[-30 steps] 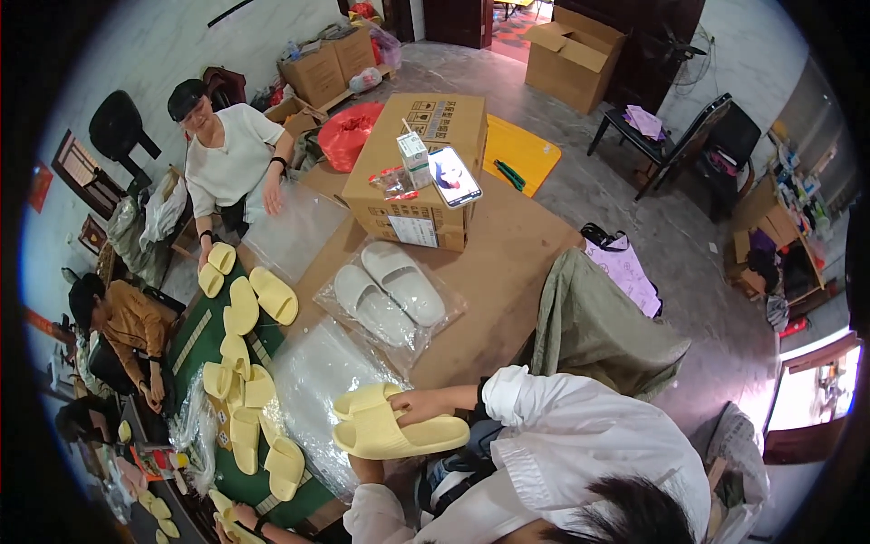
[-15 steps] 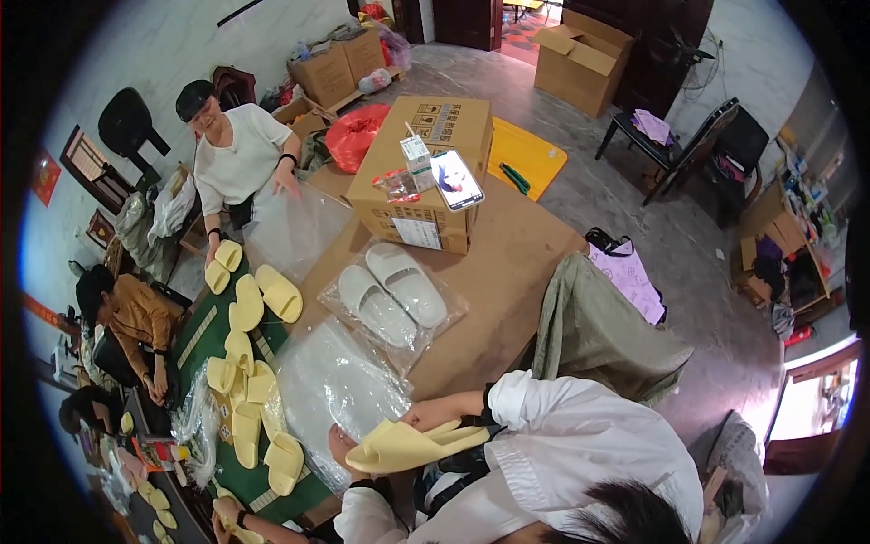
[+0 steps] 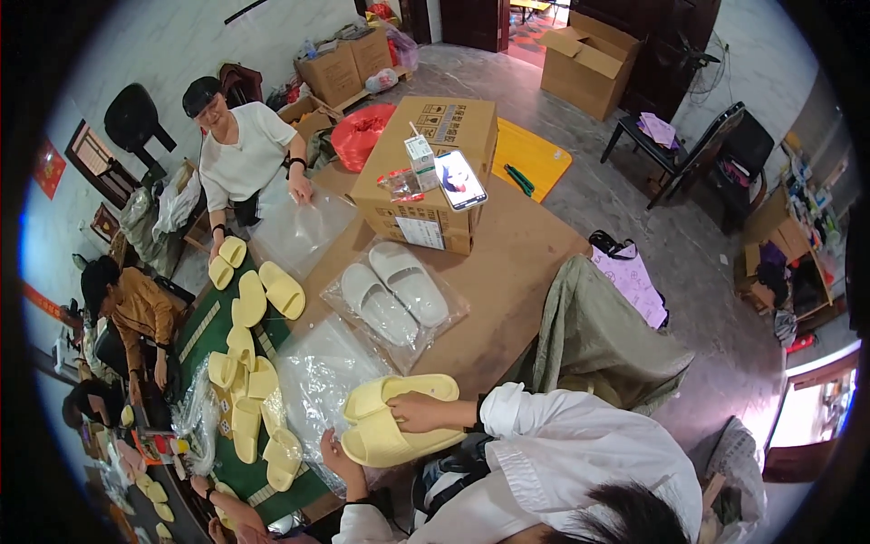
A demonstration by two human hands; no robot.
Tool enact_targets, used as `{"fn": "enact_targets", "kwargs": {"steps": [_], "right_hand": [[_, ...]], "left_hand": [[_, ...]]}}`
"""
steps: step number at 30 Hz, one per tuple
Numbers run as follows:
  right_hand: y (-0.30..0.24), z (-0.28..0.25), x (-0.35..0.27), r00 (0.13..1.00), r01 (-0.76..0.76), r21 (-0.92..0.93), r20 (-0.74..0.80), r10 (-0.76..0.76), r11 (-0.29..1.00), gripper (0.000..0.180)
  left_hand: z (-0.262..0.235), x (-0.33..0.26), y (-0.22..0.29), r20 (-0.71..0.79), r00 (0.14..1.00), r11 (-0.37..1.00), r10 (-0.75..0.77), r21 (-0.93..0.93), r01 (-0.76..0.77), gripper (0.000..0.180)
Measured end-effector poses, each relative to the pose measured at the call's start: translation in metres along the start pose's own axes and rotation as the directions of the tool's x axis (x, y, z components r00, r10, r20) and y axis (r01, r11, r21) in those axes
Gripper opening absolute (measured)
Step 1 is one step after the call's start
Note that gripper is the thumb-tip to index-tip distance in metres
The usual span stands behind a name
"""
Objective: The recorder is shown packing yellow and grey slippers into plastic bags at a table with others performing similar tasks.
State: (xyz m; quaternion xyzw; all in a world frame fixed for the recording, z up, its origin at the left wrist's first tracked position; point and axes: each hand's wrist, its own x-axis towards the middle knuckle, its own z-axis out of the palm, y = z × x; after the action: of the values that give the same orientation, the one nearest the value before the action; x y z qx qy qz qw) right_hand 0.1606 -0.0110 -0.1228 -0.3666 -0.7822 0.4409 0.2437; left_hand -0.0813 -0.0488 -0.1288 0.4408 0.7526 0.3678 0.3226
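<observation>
Okay, left to right on my feed: loose yellow slippers (image 3: 245,428) lie on the green mat (image 3: 216,319); clear plastic bags (image 3: 313,363) beside them; left hand (image 3: 341,461) near the bags, fingers parted, contact I can't tell; yellow slipper pair (image 3: 391,437) next, gripped in right hand (image 3: 420,412).

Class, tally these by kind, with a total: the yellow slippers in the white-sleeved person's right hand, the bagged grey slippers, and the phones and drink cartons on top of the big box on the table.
Yellow slippers in the right hand: 2
Grey slippers: 2
Phone: 1
Drink carton: 1
Total: 6
</observation>
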Motion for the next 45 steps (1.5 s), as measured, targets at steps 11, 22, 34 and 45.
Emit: {"fn": "enact_targets", "kwargs": {"steps": [11,22,34,45], "right_hand": [[-0.025,-0.004,-0.017,0.944,0.136,-0.391,-0.228,-0.239,0.910,0.018],[-0.038,-0.020,-0.028,0.916,0.094,-0.440,-0.312,-0.250,0.893,0.017],[-0.040,-0.017,-0.029,0.820,0.052,-0.385,-0.510,-0.259,0.922,0.022],[-0.051,-0.015,-0.010,0.754,-0.059,-0.328,-0.634,-0.173,0.943,0.023]], "left_hand": [[0.008,-0.015,0.048,-0.167,0.955,0.969,0.245,0.078,-0.235,0.011],[0.027,-0.039,0.095,0.049,0.782,0.724,0.622,0.344,-0.598,0.009],[0.030,-0.041,0.131,0.194,0.385,0.267,0.902,0.450,-0.852,0.036],[0.011,-0.033,0.145,0.182,0.368,0.243,0.912,0.482,-0.842,0.033]]}}
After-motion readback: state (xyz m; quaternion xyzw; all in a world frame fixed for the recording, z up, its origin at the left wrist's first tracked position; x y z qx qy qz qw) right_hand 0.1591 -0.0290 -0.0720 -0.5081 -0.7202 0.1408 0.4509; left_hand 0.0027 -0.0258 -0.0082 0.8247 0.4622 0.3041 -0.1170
